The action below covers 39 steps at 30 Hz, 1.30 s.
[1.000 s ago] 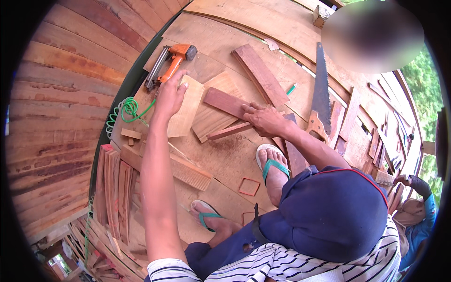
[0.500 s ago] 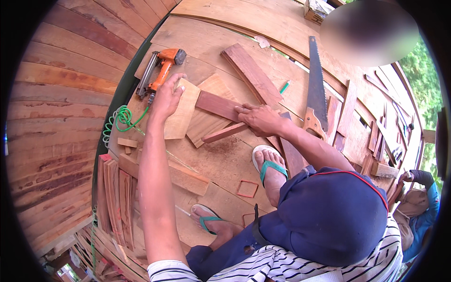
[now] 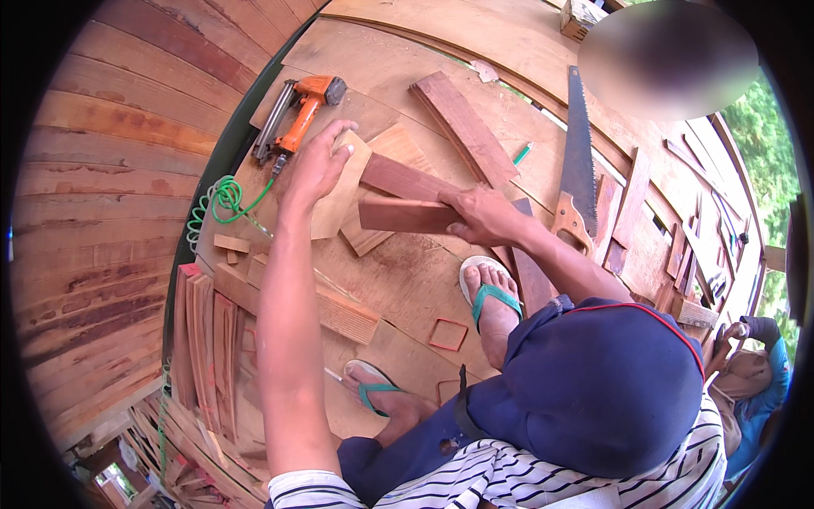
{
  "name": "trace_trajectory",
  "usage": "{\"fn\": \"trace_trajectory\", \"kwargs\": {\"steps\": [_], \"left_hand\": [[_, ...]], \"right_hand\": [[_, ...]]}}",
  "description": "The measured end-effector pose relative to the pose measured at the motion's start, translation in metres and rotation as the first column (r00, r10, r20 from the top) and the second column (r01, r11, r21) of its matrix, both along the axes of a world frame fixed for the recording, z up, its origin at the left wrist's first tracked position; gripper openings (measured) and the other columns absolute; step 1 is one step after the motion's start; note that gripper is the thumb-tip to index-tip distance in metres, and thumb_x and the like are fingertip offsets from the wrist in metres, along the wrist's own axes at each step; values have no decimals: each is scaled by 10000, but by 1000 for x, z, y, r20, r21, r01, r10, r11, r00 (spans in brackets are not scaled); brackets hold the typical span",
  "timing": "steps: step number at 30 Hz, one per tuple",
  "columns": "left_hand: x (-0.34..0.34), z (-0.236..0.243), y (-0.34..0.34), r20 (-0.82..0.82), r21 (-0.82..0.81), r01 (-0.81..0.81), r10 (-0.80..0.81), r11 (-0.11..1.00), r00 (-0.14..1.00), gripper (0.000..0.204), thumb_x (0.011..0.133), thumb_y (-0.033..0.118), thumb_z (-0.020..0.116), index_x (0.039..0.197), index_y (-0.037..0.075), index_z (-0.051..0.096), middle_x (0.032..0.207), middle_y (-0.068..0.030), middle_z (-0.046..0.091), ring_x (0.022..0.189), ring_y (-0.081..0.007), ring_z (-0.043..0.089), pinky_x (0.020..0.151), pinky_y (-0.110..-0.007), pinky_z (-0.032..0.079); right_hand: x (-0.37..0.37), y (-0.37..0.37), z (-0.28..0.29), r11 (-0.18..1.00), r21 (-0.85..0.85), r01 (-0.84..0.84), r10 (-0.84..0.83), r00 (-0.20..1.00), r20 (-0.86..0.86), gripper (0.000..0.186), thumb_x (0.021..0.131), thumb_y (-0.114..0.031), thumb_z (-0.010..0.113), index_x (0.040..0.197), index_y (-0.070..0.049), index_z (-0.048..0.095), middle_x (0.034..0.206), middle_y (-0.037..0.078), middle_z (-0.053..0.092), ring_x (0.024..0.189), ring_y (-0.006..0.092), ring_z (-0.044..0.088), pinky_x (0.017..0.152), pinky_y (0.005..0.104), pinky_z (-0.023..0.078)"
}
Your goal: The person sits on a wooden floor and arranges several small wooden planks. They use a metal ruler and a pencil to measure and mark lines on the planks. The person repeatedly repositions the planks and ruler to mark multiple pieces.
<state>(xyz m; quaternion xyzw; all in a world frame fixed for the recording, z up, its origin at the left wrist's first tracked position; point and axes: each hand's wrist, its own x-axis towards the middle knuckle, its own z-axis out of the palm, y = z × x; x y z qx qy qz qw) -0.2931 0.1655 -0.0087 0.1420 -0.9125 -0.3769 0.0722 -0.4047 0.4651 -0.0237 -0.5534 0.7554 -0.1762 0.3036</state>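
Reddish flat wooden plank (image 3: 400, 215) is clamped in the right hand (image 3: 485, 217), the left hand (image 3: 320, 166) gripping a pale, straight-edged board (image 3: 341, 197).

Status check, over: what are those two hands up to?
Left hand gripping pale board by its edge. Right hand holding reddish-brown plank. Close by: second plank just beyond that one, orange nail gun near left hand.
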Motion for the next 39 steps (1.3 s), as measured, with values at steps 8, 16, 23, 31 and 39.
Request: {"fn": "trace_trajectory", "kwargs": {"steps": [8,16,23,31,39], "left_hand": [[-6,7,5,106,53,-26,20,998,994,384,955,96,637,1336,79,601,1333,-196,663,1333,-310,580,1101,-388,433],[-4,15,11,122,83,-32,22,996,992,394,955,75,636,1347,65,601,1402,-177,630,1379,-266,546,1142,-376,407],[-2,13,8,110,91,-32,22,995,994,390,959,90,640,1346,64,603,1409,-176,626,1387,-279,541,1149,-382,407],[-3,12,12,139,139,-65,46,988,989,389,970,68,630,1358,70,596,1466,-181,584,1446,-295,481,1172,-404,387],[-4,10,10,119,116,-32,19,993,993,393,963,67,627,1355,68,597,1471,-170,579,1459,-305,467,1184,-402,378]], "right_hand": [[59,12,-39,993,39,110,-111,994,19,1018,719,-248,860,1555,-57,313,1326,238,477,1117,435,599,975,481,516],[78,-12,-51,979,-173,105,-146,959,-242,944,717,-357,873,1488,-17,446,1274,201,504,1157,372,526,1003,452,471],[77,-18,-55,978,-181,108,-154,952,-263,863,701,-391,877,1407,-48,518,1234,161,517,1150,334,535,967,440,488],[72,-18,-59,981,-177,79,-126,953,-275,819,694,-369,881,1387,-103,535,1251,125,519,1178,315,533,976,440,496],[69,-16,-62,969,-239,65,-136,946,-295,755,694,-335,878,1354,-146,561,1227,110,518,1180,303,526,971,435,495]]}}
